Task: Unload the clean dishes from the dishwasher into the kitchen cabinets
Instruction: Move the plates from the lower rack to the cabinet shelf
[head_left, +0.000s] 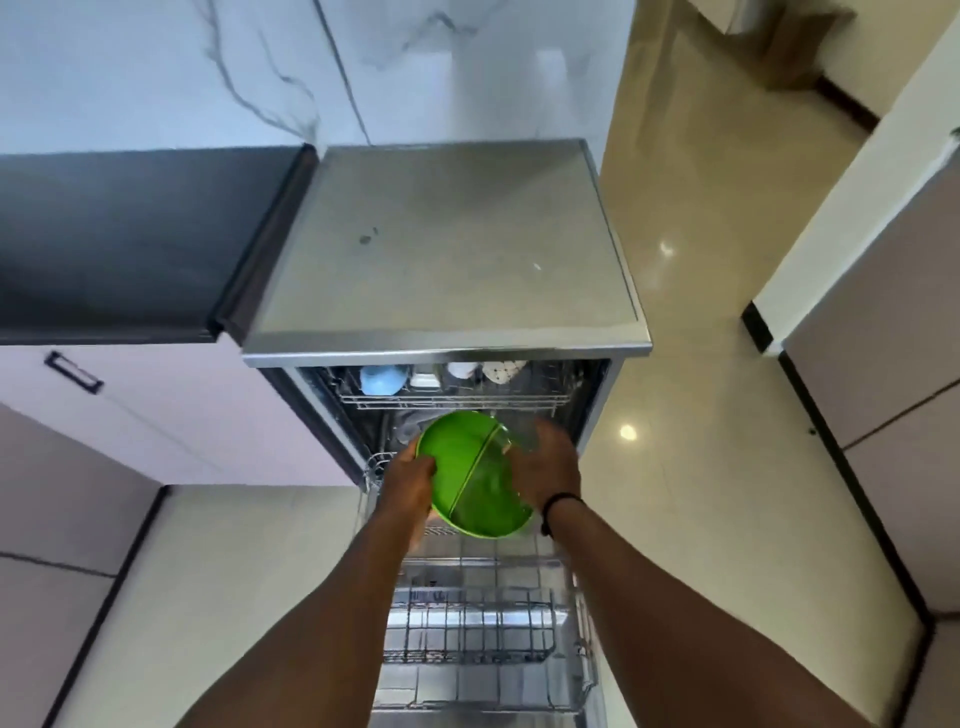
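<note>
Two bare hands held one round, glossy green plate (475, 475) tilted above the pulled-out lower rack (470, 631) of the dishwasher (447, 249). The left hand (410, 475) gripped the plate's left rim, thumb curled over the edge. The right hand (545, 470) lay against the plate's right side with fingers spread and curved along it, and was blurred; whether it truly clasped the rim could not be told. A thin black band (558, 506) circled the right wrist. A fine line ran across the plate's smooth face, possibly the edge of a second plate, though that could not be told.

The lower rack was a grid of shiny wire. The upper rack (457, 400), also wire, sat inside the machine and held one pale blue cup (382, 379) and two whitish cups (483, 370) further right. The dishwasher's top was flat, dull grey metal with a bright trim. Beside it lay a dark matte counter (119, 239) beneath a veined marble wall (208, 67). The floor (691, 364) was glossy cream tile.
</note>
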